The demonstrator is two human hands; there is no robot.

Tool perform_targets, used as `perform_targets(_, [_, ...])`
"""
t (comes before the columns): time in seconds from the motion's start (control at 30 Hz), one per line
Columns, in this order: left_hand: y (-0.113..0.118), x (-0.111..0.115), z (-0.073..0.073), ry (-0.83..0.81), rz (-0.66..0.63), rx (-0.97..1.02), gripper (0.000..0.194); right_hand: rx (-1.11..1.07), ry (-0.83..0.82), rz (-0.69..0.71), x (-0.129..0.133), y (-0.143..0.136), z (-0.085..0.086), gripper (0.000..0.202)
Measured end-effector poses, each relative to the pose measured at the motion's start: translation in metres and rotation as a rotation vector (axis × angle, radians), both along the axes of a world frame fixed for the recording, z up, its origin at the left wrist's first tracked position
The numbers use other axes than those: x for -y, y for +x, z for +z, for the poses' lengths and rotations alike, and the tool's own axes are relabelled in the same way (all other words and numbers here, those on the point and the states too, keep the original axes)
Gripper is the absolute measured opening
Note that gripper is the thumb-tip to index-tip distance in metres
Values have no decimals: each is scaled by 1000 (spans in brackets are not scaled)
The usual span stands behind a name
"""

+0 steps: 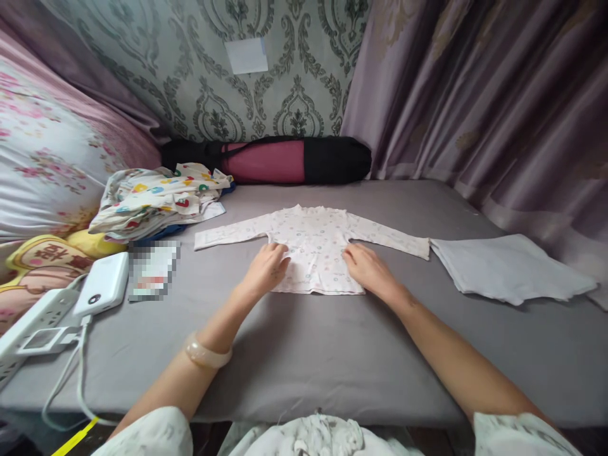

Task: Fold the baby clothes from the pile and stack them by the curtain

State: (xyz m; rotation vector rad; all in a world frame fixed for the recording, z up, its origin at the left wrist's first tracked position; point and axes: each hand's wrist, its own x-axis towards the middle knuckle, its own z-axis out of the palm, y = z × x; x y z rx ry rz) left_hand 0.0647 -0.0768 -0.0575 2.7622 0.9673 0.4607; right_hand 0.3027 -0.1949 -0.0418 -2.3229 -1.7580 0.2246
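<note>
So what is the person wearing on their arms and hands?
The left hand and right hand are bare, with no gloves or rings to be seen. A smooth, pale bangle circles the left wrist. Both forearms are uncovered, and short whitish sleeves with a faint pattern show at the bottom edge.

two hands [268, 269], one spread shirt [313, 250], one folded grey cloth [508, 269], one clothes pile [156, 196], one rolled mat bag [285, 159], one power bank [102, 284].
</note>
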Motion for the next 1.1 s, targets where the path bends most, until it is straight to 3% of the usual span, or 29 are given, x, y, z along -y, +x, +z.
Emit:
perform_targets(0.13, [47,4,-2,55,-122,-60,30,60,50,232,-31,-31,-22,49])
perform_targets(0.23, [59,2,-14,61,-36,-174,39,84,11,229,-40,-43,-36,56])
perform_targets(0.33, [56,-3,-28,43,74,-259,53,75,-26,191,-41,-43,-42,57])
perform_targets(0.53, [49,-1,-36,14,176,-299,65,92,-40,163,-41,-42,-45,59])
perform_targets(0.67, [50,-2,-32,-39,166,-332,66,98,-60,164,-41,-42,-45,59])
perform_targets(0.8, [57,-3,-22,-85,167,-376,65,73,-122,206,-47,-35,-32,58])
perform_targets(0.97, [76,8,-17,-53,211,-305,55,54,-92,187,-80,-17,-19,52])
perform_targets(1.1, [83,18,-29,-40,228,-202,61,67,-56,85,-116,-9,-30,58])
